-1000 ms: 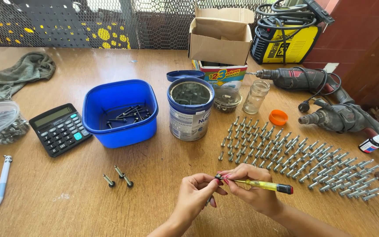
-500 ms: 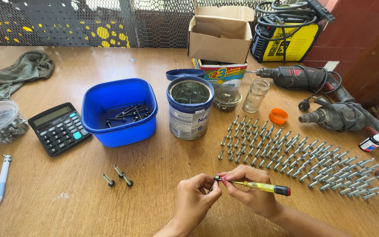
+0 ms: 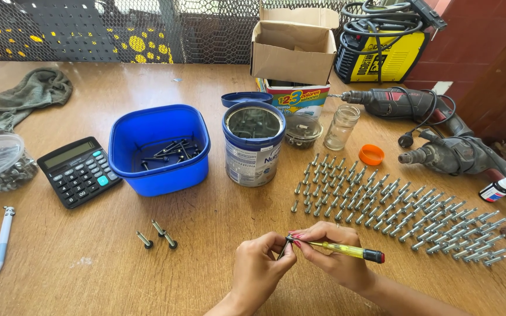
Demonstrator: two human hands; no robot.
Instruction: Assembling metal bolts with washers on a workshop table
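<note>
Two hands meet low over the bench (image 3: 89,281), close to you. Your left hand (image 3: 259,272) pinches a small dark screw (image 3: 283,250) between thumb and fingers, and the screw sits right at the tip of the screwdriver (image 3: 338,250). Your right hand (image 3: 332,254) is closed around the yellow screwdriver, fingers pressed on its shaft, and the dark end of the handle sticks out past this hand to the right. The tool lies almost level, just above the wood.

Left of your left hand, three loose screws (image 3: 157,234) lie on the bench, near each other. Beyond your right hand and to its right, many screws (image 3: 393,205) are laid out in rows, well apart from your fingers. Straight ahead of both hands stands an open tin (image 3: 253,149), and left of it a blue tub (image 3: 159,149) with some dark screws inside. A calculator (image 3: 78,171) lies further left of the tub. An orange ring (image 3: 371,155) lies beyond the rows.
</note>
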